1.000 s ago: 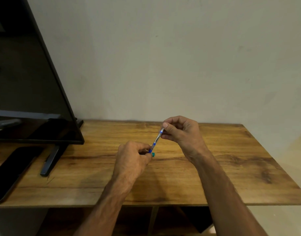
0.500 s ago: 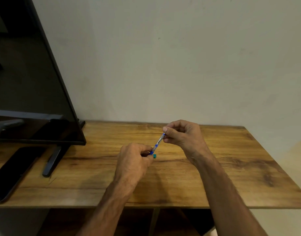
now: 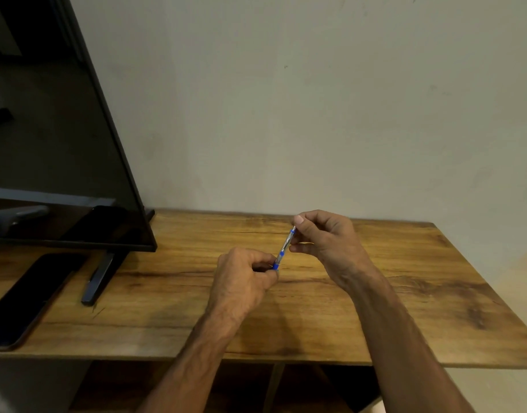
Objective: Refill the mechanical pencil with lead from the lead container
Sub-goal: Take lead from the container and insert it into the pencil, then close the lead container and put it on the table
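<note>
A slim mechanical pencil (image 3: 284, 247), clear with blue bands, is held tilted above the wooden table (image 3: 405, 293). My left hand (image 3: 244, 278) pinches its lower blue end with fingers curled. My right hand (image 3: 325, 242) grips its upper end between thumb and fingertips. Whatever else my left fingers hold is hidden. No lead container shows clearly.
A black TV (image 3: 56, 144) stands at the left on a dark foot (image 3: 99, 277). A dark phone (image 3: 26, 296) lies flat near the table's front left edge. A plain wall rises behind the table. Open shelving sits under the tabletop.
The small teal piece seen below my left fingers earlier is no longer visible. Both hands stayed on the pencil, and the view shifted slightly.
</note>
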